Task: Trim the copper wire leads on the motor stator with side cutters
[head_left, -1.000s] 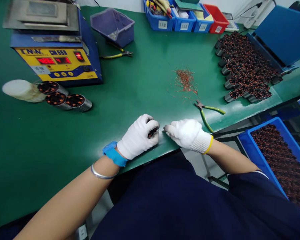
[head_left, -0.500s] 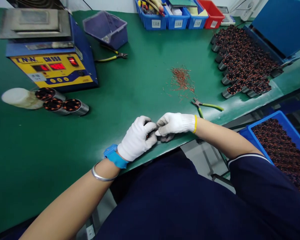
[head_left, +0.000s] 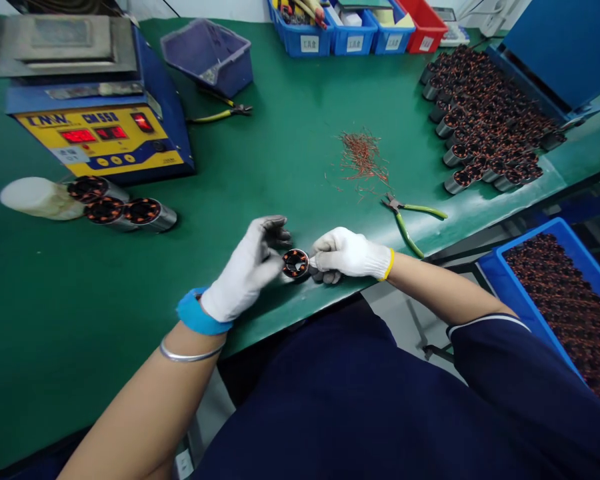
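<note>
While the green table [head_left: 280,160] fills most of the view, everything else can be placed from the small round motor part [head_left: 295,263] held near the table's front edge. Far to the left of that part and further back, a blue and yellow machine [head_left: 97,120] is seen, with red lights on its front. Far to the right and further back, a big pile of the same parts [head_left: 490,120] is laid out in rows. Lower on the right, off the table, a blue bin [head_left: 505,277] full of more parts is seen. To the left of the part, three more of them [head_left: 123,207] lie on their sides beside a white bottle [head_left: 37,197]. Just behind it and to the right, a heap of cut copper wire bits [head_left: 363,153] is spread out, and green cutters [head_left: 413,220] lie near the heap.

The part is held between the two gloved hands, with its open round face turned up toward the camera. It is pinched on its right side by the right hand [head_left: 353,255], whose fingers are closed on it. The left hand [head_left: 247,267] is just to the left of the part, with its fingers loosely spread and bent; its thumb seems to touch the rim, but this cannot be told for sure. Both hands are equally near.
</note>
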Demonstrator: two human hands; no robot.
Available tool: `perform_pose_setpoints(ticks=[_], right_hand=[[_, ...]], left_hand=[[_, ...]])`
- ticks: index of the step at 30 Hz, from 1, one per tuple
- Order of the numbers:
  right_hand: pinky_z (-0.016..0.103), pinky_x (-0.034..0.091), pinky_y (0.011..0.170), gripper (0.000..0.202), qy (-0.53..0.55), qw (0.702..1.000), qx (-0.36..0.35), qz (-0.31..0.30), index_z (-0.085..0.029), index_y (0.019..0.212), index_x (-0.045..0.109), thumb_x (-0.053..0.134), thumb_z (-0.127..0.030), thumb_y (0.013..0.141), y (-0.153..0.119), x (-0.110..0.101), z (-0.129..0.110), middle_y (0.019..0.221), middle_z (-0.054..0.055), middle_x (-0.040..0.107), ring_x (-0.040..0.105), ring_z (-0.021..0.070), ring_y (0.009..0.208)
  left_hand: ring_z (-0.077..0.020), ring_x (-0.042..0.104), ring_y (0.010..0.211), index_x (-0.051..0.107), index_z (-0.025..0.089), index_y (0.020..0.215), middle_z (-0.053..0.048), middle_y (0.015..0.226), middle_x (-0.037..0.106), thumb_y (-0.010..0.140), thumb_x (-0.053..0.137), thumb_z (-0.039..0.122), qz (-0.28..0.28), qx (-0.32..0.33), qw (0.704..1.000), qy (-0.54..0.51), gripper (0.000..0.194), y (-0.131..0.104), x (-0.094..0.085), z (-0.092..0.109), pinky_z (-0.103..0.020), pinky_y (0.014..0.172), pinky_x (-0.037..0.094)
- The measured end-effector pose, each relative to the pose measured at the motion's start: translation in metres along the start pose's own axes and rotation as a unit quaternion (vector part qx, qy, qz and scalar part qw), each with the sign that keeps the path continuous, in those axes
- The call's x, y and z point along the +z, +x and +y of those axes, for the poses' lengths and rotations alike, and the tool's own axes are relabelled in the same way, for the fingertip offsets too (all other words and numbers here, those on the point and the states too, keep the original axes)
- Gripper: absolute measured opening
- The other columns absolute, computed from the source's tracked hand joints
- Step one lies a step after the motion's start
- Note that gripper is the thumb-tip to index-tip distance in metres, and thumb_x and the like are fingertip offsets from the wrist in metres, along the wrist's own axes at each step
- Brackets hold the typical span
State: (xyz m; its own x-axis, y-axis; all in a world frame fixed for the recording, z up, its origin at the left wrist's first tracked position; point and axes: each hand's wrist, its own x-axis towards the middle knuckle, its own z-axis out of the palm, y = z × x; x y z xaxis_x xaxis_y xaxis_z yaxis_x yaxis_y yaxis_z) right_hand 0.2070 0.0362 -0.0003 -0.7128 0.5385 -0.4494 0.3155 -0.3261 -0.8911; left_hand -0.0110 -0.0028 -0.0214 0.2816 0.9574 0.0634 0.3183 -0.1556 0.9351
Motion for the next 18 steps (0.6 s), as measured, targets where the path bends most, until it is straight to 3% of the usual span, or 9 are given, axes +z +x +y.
perform_pose_setpoints(ticks=[2,5,7,8,10,13,14,16,18], right_hand=[[0.017,0.05,0.047,0.013,0.01,0.999,-0.024,0.018,-0.009,0.085,0.062,0.056,-0.02,0.088,-0.005,0.005,0.001,0.073,0.005,0.065,0.06,0.0102,0.055],[0.017,0.05,0.047,0.016,0.037,0.997,-0.062,0.039,-0.009,0.085,0.062,0.059,-0.025,0.083,-0.011,0.011,0.0,0.076,0.006,0.066,0.061,0.0103,0.056],[0.016,0.05,0.047,0.021,0.066,0.993,-0.085,0.038,-0.008,0.084,0.061,0.063,-0.028,0.08,-0.012,0.014,0.0,0.076,0.006,0.066,0.06,0.0097,0.055],[0.016,0.049,0.046,0.023,0.085,0.991,-0.093,0.038,-0.008,0.084,0.061,0.064,-0.03,0.078,-0.011,0.015,0.0,0.075,0.007,0.066,0.06,0.0099,0.054],[0.017,0.047,0.043,0.027,0.128,0.985,-0.105,0.037,-0.008,0.081,0.059,0.067,-0.033,0.074,-0.008,0.014,0.002,0.074,0.008,0.066,0.059,0.0109,0.052],[0.019,0.045,0.039,0.03,0.181,0.976,-0.121,0.027,-0.008,0.077,0.059,0.069,-0.035,0.073,-0.001,0.013,0.006,0.07,0.008,0.065,0.057,0.0122,0.047],[0.019,0.044,0.038,0.031,0.193,0.973,-0.126,0.024,-0.008,0.077,0.059,0.069,-0.037,0.073,0.001,0.013,0.006,0.068,0.007,0.064,0.056,0.0122,0.045],[0.019,0.045,0.039,0.033,0.194,0.972,-0.132,0.024,-0.008,0.078,0.059,0.07,-0.04,0.075,0.0,0.013,0.004,0.067,0.006,0.064,0.055,0.0119,0.044],[0.019,0.047,0.042,0.033,0.16,0.976,-0.146,0.032,-0.009,0.08,0.06,0.07,-0.039,0.077,-0.004,0.014,-0.001,0.069,0.006,0.065,0.057,0.0116,0.047]], left_hand=[[-0.0214,0.062,0.08,0.045,0.01,0.124,-0.018,0.112,0.058,0.085,0.045,0.064,-0.034,-0.107,0.988,-0.102,0.067,0.001,-0.01,0.003,-0.03,0.057,0.053],[-0.0148,0.052,0.047,0.053,0.009,0.115,-0.012,0.074,0.063,0.088,0.048,0.068,-0.177,-0.272,0.935,-0.142,0.065,-0.001,-0.02,0.017,-0.024,0.037,0.039],[-0.0129,0.047,0.038,0.052,0.011,0.12,-0.006,0.06,0.059,0.087,0.059,0.058,-0.195,-0.287,0.925,-0.157,0.058,-0.003,-0.021,0.026,-0.02,0.032,0.032],[-0.013,0.049,0.04,0.051,0.013,0.123,-0.006,0.064,0.062,0.084,0.066,0.051,-0.168,-0.248,0.937,-0.179,0.057,-0.004,-0.02,0.029,-0.019,0.032,0.034],[-0.0164,0.064,0.06,0.052,0.017,0.125,-0.012,0.097,0.069,0.076,0.077,0.034,-0.075,-0.106,0.967,-0.221,0.057,-0.007,-0.016,0.033,-0.021,0.043,0.049],[-0.0261,0.063,0.112,0.061,0.017,0.111,-0.016,0.148,0.041,0.07,0.079,0.015,0.013,0.119,0.972,-0.202,0.045,-0.013,-0.01,0.036,-0.032,0.087,0.058],[-0.0277,0.058,0.12,0.064,0.016,0.103,-0.015,0.153,0.035,0.071,0.077,0.012,0.025,0.17,0.971,-0.167,0.035,-0.016,-0.008,0.037,-0.034,0.096,0.054],[-0.0274,0.059,0.118,0.063,0.014,0.08,-0.012,0.147,0.044,0.075,0.071,0.012,0.049,0.227,0.968,-0.091,0.01,-0.022,-0.003,0.038,-0.037,0.1,0.051],[-0.0258,0.063,0.109,0.055,0.013,0.065,-0.011,0.131,0.058,0.083,0.067,0.024,0.122,0.211,0.969,-0.048,0.025,-0.025,0.001,0.035,-0.038,0.094,0.052]])
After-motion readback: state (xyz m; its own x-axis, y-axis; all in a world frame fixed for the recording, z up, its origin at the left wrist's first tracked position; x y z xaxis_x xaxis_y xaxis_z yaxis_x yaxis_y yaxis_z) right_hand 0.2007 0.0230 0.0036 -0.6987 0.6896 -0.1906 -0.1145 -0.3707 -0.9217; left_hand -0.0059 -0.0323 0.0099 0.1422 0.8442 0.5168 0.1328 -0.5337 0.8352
